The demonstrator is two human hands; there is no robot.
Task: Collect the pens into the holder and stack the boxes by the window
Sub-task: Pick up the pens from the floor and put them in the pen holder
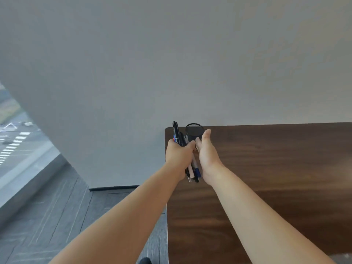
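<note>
Pens (178,136) bunched in the closed left hand (179,154), just beside the holder (194,130). Right hand (206,151) open, empty. No boxes in sight; stacking not begun.

Office, wood desk (276,168), mesh pen holder (193,130), big window (17,140)

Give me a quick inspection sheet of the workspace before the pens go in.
Surface: dark wood desk, bare apart from the holder.
Job's things: bundle of pens in the left fist; black mesh pen holder at the desk's far left corner, looks empty; boxes not in view.
Clutter: nothing seen.
Grippers: left hand closed on the pens; right hand open, fingers beside the holder.
Cables: nothing seen.
Surroundings: plain wall behind; window at left; grey floor.
</note>
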